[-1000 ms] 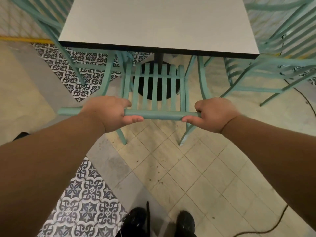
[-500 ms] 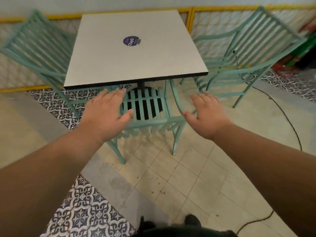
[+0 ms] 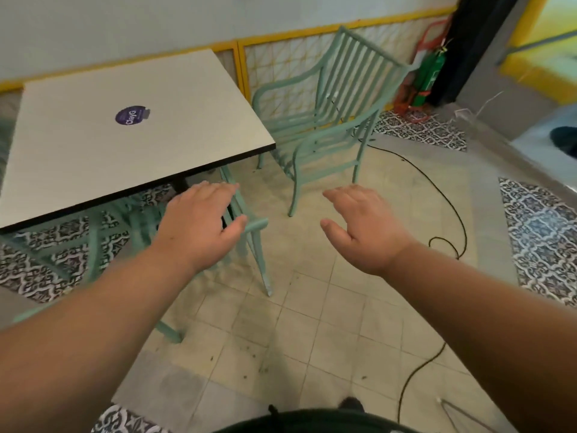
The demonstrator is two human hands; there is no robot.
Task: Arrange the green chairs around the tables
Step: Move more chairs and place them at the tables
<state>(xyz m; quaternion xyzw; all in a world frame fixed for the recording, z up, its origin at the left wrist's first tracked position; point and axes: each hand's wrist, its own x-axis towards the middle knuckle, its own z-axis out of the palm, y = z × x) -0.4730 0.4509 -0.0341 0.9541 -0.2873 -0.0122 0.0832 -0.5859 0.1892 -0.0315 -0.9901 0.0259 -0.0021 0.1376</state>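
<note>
A green slatted chair (image 3: pixel 259 245) stands pushed in under the near edge of the white square table (image 3: pixel 78 157), its top rail just past my left hand (image 3: pixel 199 226). That hand hovers open over the rail, fingers spread, and I cannot tell if it touches. My right hand (image 3: pixel 362 226) hangs open in the air over the floor, holding nothing, to the right of this chair. A second green armchair (image 3: pixel 331 120) stands at the table's right side, angled toward the wall.
A black cable (image 3: pixel 449 201) loops across the beige tiles on the right. A green fire extinguisher (image 3: pixel 432 73) stands by the dark doorway. Patterned tile strips border the floor. A yellow-framed lattice lines the wall behind. My shoe shows at the bottom edge.
Both hands have let go of the near chair's top rail and opened. My view has swung right, bringing the right-hand armchair and the doorway into view.
</note>
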